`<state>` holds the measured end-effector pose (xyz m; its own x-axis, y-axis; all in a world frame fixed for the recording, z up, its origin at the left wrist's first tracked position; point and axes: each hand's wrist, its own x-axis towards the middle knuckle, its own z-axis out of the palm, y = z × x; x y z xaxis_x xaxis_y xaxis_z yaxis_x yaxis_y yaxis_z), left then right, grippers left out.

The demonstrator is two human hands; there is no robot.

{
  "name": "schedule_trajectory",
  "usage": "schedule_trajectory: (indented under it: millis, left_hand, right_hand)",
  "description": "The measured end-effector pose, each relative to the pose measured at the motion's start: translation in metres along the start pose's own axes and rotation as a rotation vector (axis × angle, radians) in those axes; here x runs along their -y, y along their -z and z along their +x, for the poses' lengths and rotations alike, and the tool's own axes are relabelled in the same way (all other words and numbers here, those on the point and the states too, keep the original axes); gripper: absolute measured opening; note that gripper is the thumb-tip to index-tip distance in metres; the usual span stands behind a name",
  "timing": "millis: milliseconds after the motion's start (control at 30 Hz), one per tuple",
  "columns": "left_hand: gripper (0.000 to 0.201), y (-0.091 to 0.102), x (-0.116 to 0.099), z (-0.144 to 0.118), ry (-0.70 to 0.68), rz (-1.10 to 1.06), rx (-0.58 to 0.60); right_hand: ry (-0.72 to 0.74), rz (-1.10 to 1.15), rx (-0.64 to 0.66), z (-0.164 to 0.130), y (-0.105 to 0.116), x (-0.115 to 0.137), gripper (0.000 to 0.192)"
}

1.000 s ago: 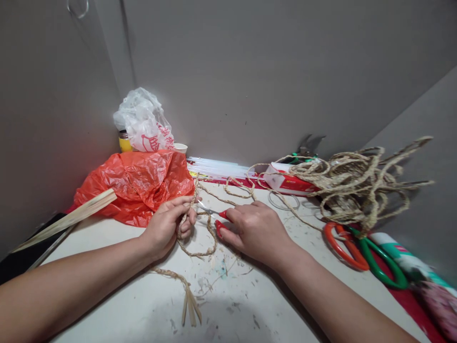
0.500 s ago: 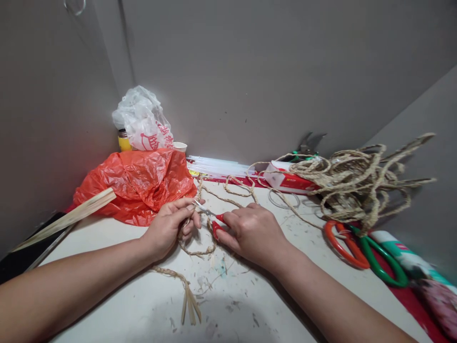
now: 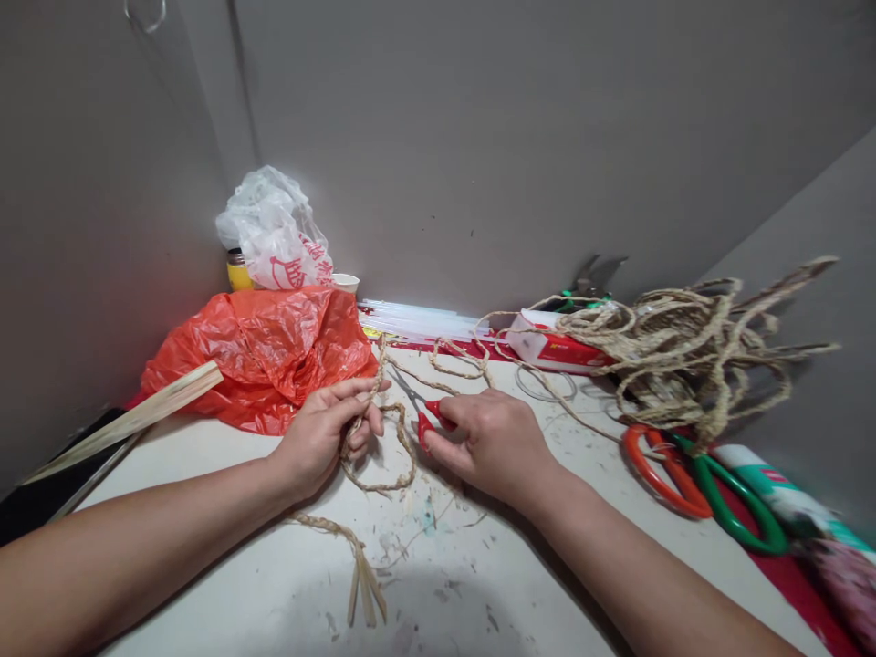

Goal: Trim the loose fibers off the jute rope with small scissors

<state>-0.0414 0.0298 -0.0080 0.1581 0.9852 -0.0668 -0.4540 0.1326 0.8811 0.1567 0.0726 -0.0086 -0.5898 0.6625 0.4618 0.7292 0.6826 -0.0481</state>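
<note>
Braided tan straw cord lies in a loop on the white bench, centre of view, between both hands. One end runs up through the left hand; the other trails toward the viewer and ends in flat unbraided strips.

Left hand: fingers curled and pinching the cord, thumb on top, wrist resting on the bench.

Right hand: fingers closed around the red handles of small red-handled scissors. Steel blades point up-left toward the cord just beside the left fingertips. Blades look slightly parted; can't tell whether they touch the cord.

Around them:
- Crumpled red-orange plastic bag, back-left, just behind the left hand.
- White printed plastic bag behind it, against the grey wall, partly covering a yellow jar. Small white cup beside it.
- Pale flat wooden slat leaning at the left edge.
- Bundle of clear sticks along the back wall.
- Red-and-white box right of centre, thin cord loops draped over it.
- Big tangle of the same tan cord at the right, well apart from both hands.
- Large orange-handled scissors and large green-handled scissors below the tangle, touching each other.
- Straw scraps scattered on the bench near the loop.
</note>
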Motion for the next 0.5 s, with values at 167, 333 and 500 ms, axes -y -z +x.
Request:
schedule_trajectory:
  millis: [167, 333, 500]
  left_hand:
    - [0.024, 0.000, 0.001, 0.000, 0.010, -0.006, 0.010]
    - [0.025, -0.001, 0.002, -0.001, 0.026, -0.003, 0.038]
    - [0.030, -0.002, 0.001, -0.001, 0.041, 0.003, 0.022]
  right_hand:
    - [-0.002, -0.047, 0.099, 0.002, 0.002, 0.008, 0.026]
    - [0.019, -0.076, 0.083, 0.002, 0.002, 0.007, 0.029]
    - [-0.149, 0.097, -0.021, -0.001, -0.006, -0.003, 0.030]
